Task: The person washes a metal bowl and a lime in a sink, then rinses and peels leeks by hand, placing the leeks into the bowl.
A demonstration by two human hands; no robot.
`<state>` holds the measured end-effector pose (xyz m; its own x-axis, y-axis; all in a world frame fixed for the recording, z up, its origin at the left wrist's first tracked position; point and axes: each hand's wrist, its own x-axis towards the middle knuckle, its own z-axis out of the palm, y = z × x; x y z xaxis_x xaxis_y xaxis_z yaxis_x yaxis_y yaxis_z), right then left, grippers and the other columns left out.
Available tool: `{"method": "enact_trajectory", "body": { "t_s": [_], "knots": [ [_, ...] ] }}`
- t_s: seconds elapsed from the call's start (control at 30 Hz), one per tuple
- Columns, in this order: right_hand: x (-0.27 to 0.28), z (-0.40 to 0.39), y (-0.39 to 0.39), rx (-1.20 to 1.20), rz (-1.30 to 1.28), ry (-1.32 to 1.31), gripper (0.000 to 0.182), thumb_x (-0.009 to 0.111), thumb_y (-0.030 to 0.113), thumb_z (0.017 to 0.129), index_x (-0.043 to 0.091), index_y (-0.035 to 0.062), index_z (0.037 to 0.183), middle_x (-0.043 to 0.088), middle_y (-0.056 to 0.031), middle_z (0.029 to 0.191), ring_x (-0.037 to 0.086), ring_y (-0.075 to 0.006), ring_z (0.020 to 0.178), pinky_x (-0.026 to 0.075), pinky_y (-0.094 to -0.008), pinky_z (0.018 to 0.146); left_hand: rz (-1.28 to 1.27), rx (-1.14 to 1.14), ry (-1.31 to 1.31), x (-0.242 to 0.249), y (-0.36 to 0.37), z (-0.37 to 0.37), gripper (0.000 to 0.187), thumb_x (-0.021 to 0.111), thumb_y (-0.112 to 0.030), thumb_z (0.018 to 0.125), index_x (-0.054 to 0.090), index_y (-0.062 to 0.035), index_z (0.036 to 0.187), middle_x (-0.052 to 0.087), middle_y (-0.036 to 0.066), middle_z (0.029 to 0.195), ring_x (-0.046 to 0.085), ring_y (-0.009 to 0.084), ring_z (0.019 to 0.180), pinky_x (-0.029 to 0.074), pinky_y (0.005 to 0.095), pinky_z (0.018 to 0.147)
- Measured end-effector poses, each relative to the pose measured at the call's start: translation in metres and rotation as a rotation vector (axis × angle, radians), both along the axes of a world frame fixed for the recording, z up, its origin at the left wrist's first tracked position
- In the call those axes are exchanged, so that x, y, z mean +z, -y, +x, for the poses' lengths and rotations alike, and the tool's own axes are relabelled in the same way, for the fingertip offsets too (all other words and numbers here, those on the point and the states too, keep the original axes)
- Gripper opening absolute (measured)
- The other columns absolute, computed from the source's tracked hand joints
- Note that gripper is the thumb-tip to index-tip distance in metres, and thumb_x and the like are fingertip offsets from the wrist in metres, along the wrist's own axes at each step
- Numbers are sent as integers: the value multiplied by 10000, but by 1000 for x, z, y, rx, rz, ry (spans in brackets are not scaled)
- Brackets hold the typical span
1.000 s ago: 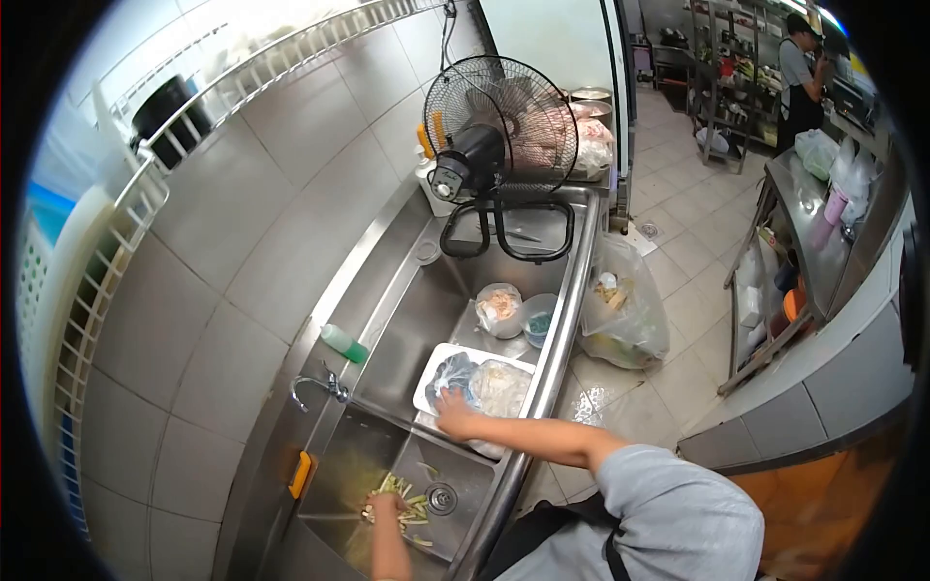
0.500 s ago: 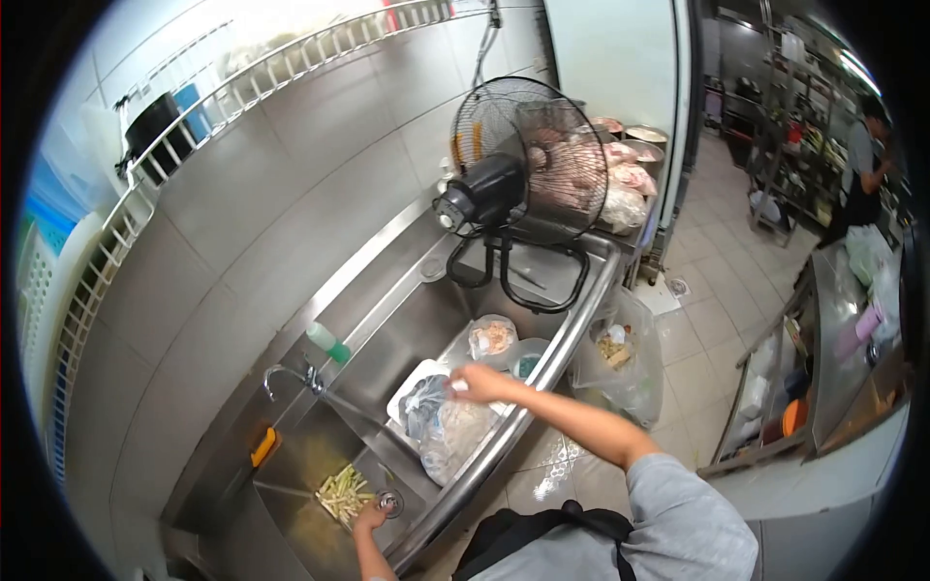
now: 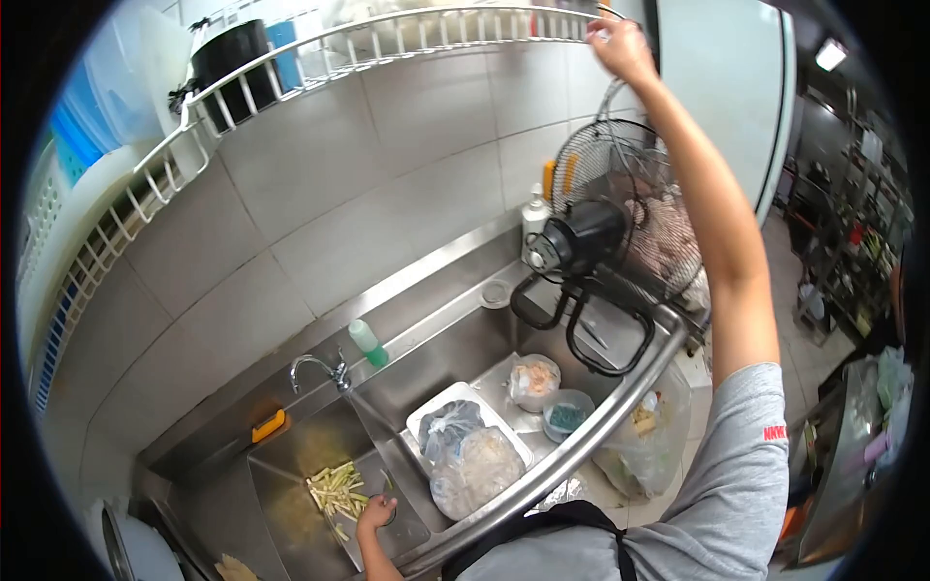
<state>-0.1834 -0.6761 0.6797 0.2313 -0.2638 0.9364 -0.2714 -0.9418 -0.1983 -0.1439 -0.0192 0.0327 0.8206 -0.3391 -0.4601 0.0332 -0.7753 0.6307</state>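
Right hand (image 3: 622, 50) at wire rack (image 3: 374, 41), left hand (image 3: 376, 513) beside slender stalks (image 3: 337, 489); both grips unclear.

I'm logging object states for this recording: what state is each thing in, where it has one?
Right hand: raised to the wire rack, grip unclear
Left hand: low over the sink
Cut stalks: loosely piled
Faucet: no stream visible
White tray: loaded with bags
Green bottle: standing
Fan: on or off, unclear
Floor bag: partly filled

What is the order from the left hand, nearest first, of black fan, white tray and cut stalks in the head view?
1. Cut stalks: close beside the left hand.
2. White tray: to the right, under bags.
3. Black fan: at the sink's far end.
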Motion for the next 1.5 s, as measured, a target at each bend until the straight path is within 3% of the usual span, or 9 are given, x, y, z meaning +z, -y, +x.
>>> {"method": "enact_trajectory", "body": {
  "t_s": [0.07, 0.17, 0.33, 0.7, 0.77, 0.97, 1.03, 1.23, 1.5],
  "knots": [
    [25, 21, 20, 240, -41, 147, 218, 493, 117, 685, 568, 24, 867, 589, -184, 811, 576, -297, 777, 448, -356, 683, 1, 30, 1, 14, 14, -5, 537, 530, -381, 770, 429, -38, 1171, 522, 195, 1060, 504, 296, 989, 395, 338, 827],
    [72, 127, 173, 332, -231, 164, 520, 416, 77, 735, 244, -25, 1215, 311, -271, 1189, 294, -363, 1133, 224, -373, 975, -3, 136, 38, 39, 26, -27, 527, 531, -375, 770, 431, -48, 1171, 525, 194, 1055, 509, 296, 983, 398, 341, 824],
    [100, 86, 75, 62, 207, -393, 456, 582, 377, 697, 542, 31, 991, 547, -86, 663, 530, -179, 499, 417, -310, 337, -47, 363, 87, 39, -5, -85, 489, 554, -309, 767, 442, -37, 1157, 553, 187, 1000, 542, 281, 924, 411, 321, 794],
    [73, 14, 63, 280, -330, 245, 218, 545, 227, 776, 572, 54, 905, 549, -55, 806, 532, -152, 685, 407, -254, 657, -95, 555, 270, 118, 17, -145, 364, 532, -152, 786, 474, 21, 1101, 571, 160, 948, 552, 195, 857, 419, 286, 751],
    [49, -23, 38, 271, -366, 219, 199, 558, 216, 748, 578, 63, 874, 561, -71, 821, 554, -217, 701, 428, -307, 656, -125, 476, 283, 127, 32, -133, 369, 533, -156, 788, 471, 21, 1106, 564, 164, 974, 547, 197, 881, 414, 285, 767],
    [-78, -108, -67, 574, -152, -66, 135, 505, -81, 689, 521, -41, 817, 506, -63, 808, 504, -123, 660, 405, -220, 573, -452, 175, 243, 160, 82, -87, 347, 493, -179, 830, 464, 11, 1119, 547, 118, 1048, 509, 166, 963, 387, 273, 833],
    [-121, -113, -121, 722, -73, -304, 274, 486, -148, 598, 566, -8, 819, 501, -52, 785, 513, -119, 675, 404, -221, 572, -675, 132, 147, 229, 110, -86, 278, 450, -180, 857, 506, 8, 1054, 565, 71, 998, 504, 128, 949, 387, 252, 826],
    [-283, -56, -322, 1304, 67, -735, 258, 592, -75, 562, 588, 29, 798, 496, -79, 824, 510, -234, 772, 428, -310, 631, -922, 178, 182, 294, 66, -72, 303, 405, -251, 877, 405, -60, 1112, 567, 48, 828, 534, 95, 743, 422, 233, 646],
    [-405, -4, -573, 1636, 93, -743, 179, 567, -52, 618, 591, 16, 782, 489, -72, 838, 501, -248, 776, 441, -316, 647, -444, 525, 287, 263, -130, -68, 442, 415, -221, 843, 297, -54, 1236, 544, 78, 733, 536, 149, 617, 448, 279, 533]
  ]
}}
